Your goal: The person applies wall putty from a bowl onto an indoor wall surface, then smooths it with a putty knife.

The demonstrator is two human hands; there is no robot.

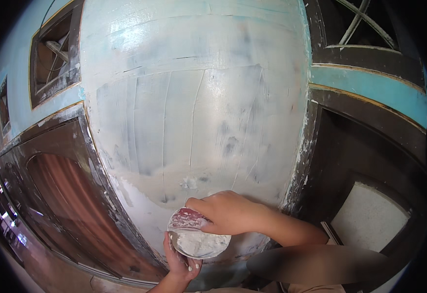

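My left hand (178, 263) cups a round bowl (199, 257) from its left and lower side, with white smears on the fingers. White putty (202, 243) lies inside the bowl. From the right, my right hand (230, 211) reaches over the rim and grips a flat dark-red putty scraper (188, 218), coated with white. The scraper's edge dips into the bowl at the putty. Just beyond the hands stands a wall (189, 112) skimmed in white and grey, with vertical ridges and darker patches. A rough lump of putty (189, 183) sticks to it above my right hand.
To the left, a dark wooden door frame (89, 146) borders a panel with a reddish-brown curtain (72, 195). On the right is a dark doorway (350, 141) with a pale panel (372, 219). Windows with crossed bars (362, 22) sit above both sides.
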